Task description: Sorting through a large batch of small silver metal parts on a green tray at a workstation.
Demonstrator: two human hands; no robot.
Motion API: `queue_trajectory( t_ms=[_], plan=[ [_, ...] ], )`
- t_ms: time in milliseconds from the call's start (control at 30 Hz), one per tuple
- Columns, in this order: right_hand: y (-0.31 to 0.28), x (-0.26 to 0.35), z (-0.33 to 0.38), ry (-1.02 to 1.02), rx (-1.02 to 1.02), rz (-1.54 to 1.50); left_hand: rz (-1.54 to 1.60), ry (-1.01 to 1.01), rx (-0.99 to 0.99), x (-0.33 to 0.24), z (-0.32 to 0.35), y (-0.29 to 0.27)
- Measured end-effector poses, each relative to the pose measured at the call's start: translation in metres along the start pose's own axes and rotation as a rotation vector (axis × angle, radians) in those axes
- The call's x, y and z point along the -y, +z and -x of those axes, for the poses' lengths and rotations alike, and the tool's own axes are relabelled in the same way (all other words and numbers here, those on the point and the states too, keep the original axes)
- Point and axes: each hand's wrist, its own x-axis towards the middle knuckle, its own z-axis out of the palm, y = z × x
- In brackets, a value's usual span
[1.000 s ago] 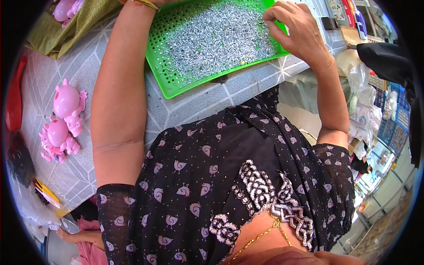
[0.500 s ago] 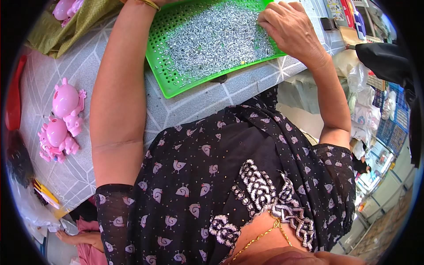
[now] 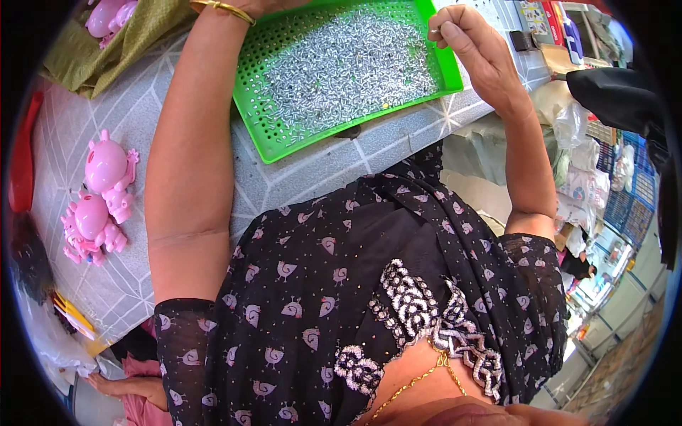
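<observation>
Flat printed packages (image 3: 553, 15) in red, blue and white lie at the bench's far right corner, past a small dark box (image 3: 522, 40).

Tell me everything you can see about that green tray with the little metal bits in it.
The green perforated plastic tray is a shallow rectangle with a raised rim and rows of small holes across its floor. It lies flat, set at an angle, on the grey patterned tabletop, near its edge. A dense spread of small silvery metal screws covers most of its floor. The right hand is raised over its far right corner, fingers pinched. The left forearm crosses its left side.
</observation>
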Motion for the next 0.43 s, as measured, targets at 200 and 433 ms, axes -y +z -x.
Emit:
queue_trajectory(
  t_ms=[200, 433],
  plan=[
    [-0.002, -0.009, -0.002, -0.022, -0.079, -0.006, -0.013, -0.028, 0.007, -0.001, 0.006, -0.003],
    [-0.034, -0.092, -0.011, -0.028, -0.323, 0.969, -0.018, -0.031, 0.01, -0.005, 0.001, -0.001]
  ],
)
